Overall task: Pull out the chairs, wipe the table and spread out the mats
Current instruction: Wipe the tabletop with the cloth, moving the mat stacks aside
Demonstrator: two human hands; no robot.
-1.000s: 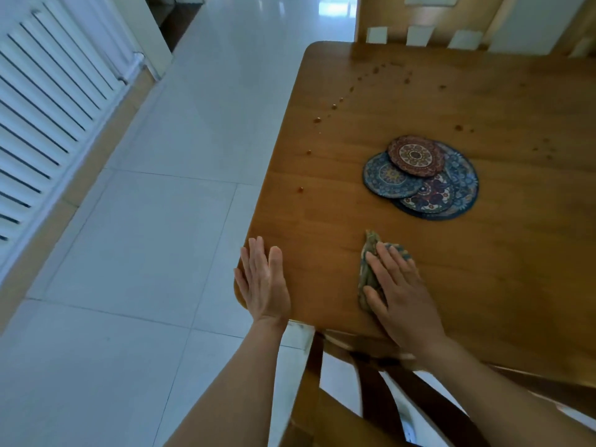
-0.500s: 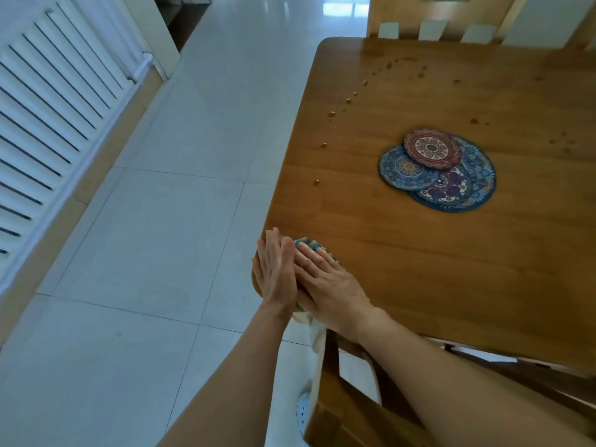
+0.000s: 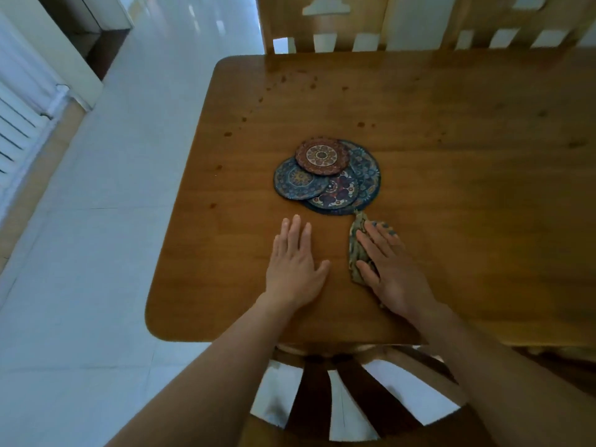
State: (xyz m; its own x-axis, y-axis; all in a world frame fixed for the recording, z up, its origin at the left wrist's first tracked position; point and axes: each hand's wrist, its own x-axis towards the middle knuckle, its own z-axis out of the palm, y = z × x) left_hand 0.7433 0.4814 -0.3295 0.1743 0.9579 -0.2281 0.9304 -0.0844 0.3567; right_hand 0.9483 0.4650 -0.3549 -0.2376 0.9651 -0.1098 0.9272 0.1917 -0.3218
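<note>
Table [image 3: 451, 221] fills centre/right of frame. Mats [image 3: 325, 175] stacked overlapping at mid-frame on it. Below them: left hand [image 3: 295, 266] flat on tabletop, right hand [image 3: 390, 269] on cloth [image 3: 356, 250] just right of it. Chair [image 3: 322, 24] at top edge, another chair [image 3: 348, 398] bottom centre.

We see a brown wooden worktop [image 3: 467, 195] with rounded corners, dotted with dark spots [image 3: 283, 79] toward its far left. On it lie a pile of overlapping round patterned mats [image 3: 325, 175], a crumpled cloth [image 3: 356, 250] and both hands.
</note>
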